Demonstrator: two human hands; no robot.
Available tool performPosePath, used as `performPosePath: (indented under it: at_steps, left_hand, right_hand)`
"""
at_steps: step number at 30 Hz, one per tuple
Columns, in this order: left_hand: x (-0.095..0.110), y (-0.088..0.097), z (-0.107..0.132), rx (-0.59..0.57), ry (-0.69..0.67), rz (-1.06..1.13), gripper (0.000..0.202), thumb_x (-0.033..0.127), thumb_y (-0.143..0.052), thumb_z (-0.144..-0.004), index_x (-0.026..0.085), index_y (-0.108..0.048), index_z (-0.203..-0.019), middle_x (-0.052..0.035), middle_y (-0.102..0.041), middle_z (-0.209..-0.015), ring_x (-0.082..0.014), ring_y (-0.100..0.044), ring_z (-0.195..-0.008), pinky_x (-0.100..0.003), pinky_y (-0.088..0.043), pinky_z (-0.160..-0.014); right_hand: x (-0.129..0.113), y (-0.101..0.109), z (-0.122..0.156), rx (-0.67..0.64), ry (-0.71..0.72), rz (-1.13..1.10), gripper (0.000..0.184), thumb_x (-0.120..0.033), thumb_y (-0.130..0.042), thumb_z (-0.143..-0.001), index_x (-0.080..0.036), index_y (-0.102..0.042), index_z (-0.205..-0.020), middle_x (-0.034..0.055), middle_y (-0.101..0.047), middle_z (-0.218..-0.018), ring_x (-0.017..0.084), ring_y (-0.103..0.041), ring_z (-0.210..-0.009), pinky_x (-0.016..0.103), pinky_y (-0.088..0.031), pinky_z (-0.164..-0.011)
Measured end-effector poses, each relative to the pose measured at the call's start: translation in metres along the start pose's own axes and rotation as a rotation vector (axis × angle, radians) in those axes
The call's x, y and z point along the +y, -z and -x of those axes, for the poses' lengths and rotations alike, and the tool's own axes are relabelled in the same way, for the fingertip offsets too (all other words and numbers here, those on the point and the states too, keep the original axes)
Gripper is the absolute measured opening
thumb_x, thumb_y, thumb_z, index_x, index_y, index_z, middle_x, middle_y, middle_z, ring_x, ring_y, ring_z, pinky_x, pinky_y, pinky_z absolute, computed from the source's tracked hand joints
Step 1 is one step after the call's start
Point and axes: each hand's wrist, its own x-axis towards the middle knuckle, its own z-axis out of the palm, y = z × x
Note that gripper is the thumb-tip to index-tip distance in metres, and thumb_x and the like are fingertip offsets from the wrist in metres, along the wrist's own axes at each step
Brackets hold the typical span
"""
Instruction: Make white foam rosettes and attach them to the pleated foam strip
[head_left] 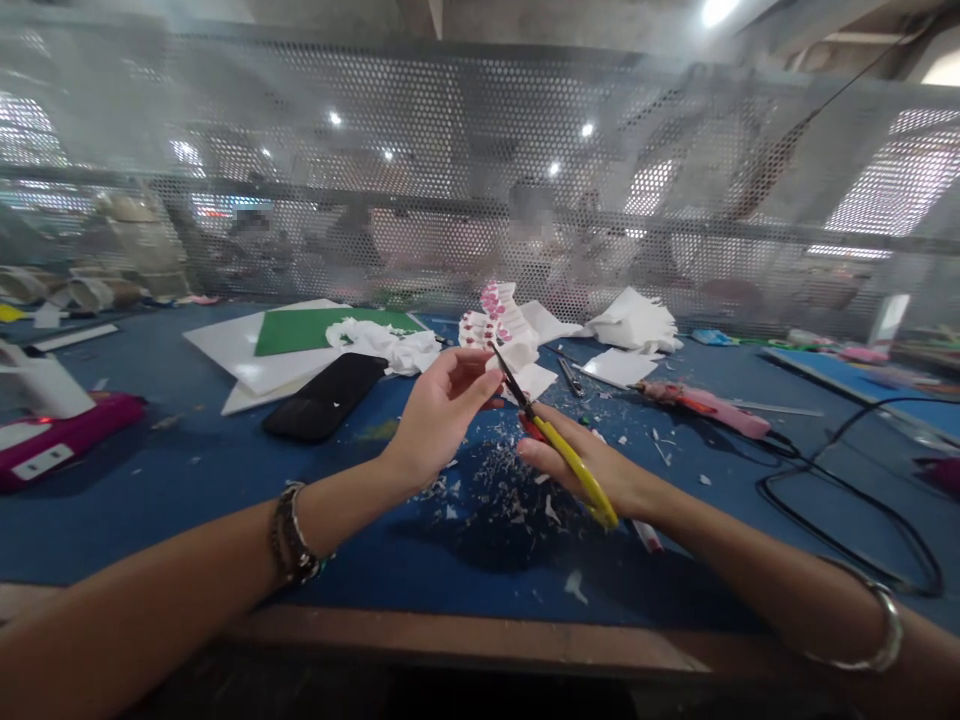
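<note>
My left hand (442, 410) is closed in a pinch on a small piece of white paper (514, 354) above the middle of the blue table. In my right hand (577, 455) are scissors with yellow handles (577, 465), their dark blades pointing up and left against the paper. How far the blades are apart is hard to make out. Many tiny paper scraps (510, 490) lie on the table beneath both hands. Just behind the held paper are white strips with pink and red marks (491, 315).
A black phone (328, 397) lies left of my hands, near white sheets and a green sheet (322, 330). Crumpled white paper (634, 320) sits at the back. On the right is a pink corded tool (712, 408) with a looping black cable (847, 480). A perforated metal screen (450, 180) stands behind.
</note>
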Motion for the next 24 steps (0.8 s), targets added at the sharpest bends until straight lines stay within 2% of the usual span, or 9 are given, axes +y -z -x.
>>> performPosePath:
  at_steps: [5, 13, 16, 19, 24]
  left_hand:
    - [0.0019, 0.0016, -0.0012, 0.026, -0.081, -0.215, 0.012, 0.021, -0.060, -0.068, 0.015, -0.054, -0.078, 0.0010, -0.057, -0.071, -0.0072, -0.054, -0.059, -0.018, -0.047, -0.059]
    - [0.0064, 0.0021, -0.0009, 0.057, -0.169, -0.283, 0.009, 0.021, -0.063, -0.065, 0.017, -0.057, -0.071, 0.0000, -0.059, -0.066, -0.0104, -0.055, -0.059, -0.020, -0.043, -0.058]
    - [0.0046, 0.0018, -0.0013, 0.067, -0.143, -0.230, 0.011, 0.022, -0.064, -0.064, 0.016, -0.057, -0.070, 0.0002, -0.059, -0.064, -0.0100, -0.055, -0.059, -0.020, -0.043, -0.059]
    - [0.0022, -0.0001, -0.0027, 0.093, -0.044, -0.061, 0.011, 0.020, -0.064, -0.064, 0.015, -0.056, -0.070, 0.0006, -0.059, -0.065, -0.0093, -0.056, -0.063, -0.020, -0.045, -0.064]
    - [0.0016, -0.0039, -0.0026, 0.115, 0.054, 0.122, 0.010, 0.017, -0.064, -0.063, 0.013, -0.055, -0.068, 0.0014, -0.059, -0.066, -0.0077, -0.056, -0.064, -0.019, -0.047, -0.065]
  right_hand:
    - [-0.0010, -0.0004, -0.0026, 0.045, 0.051, 0.029, 0.032, -0.049, -0.031, -0.077, -0.018, -0.039, -0.075, 0.0030, -0.045, -0.070, 0.015, -0.045, -0.065, 0.032, -0.041, -0.061]
    - [-0.0046, 0.0004, -0.0031, 0.058, 0.039, 0.065, 0.041, -0.057, -0.024, -0.076, -0.019, -0.034, -0.064, 0.0007, -0.041, -0.061, 0.012, -0.039, -0.056, 0.030, -0.036, -0.055]
    - [-0.0035, -0.0004, -0.0042, 0.063, 0.033, 0.075, 0.042, -0.058, -0.024, -0.075, -0.019, -0.035, -0.065, 0.0010, -0.042, -0.061, 0.012, -0.039, -0.055, 0.030, -0.036, -0.055]
    - [-0.0026, -0.0007, -0.0041, 0.061, 0.016, 0.097, 0.042, -0.057, -0.025, -0.076, -0.018, -0.038, -0.067, 0.0026, -0.044, -0.064, 0.014, -0.042, -0.058, 0.030, -0.037, -0.056]
    - [-0.0041, -0.0010, -0.0006, 0.020, 0.002, 0.123, 0.046, -0.059, -0.027, -0.075, -0.016, -0.042, -0.081, 0.0072, -0.048, -0.079, 0.019, -0.046, -0.074, 0.035, -0.039, -0.067]
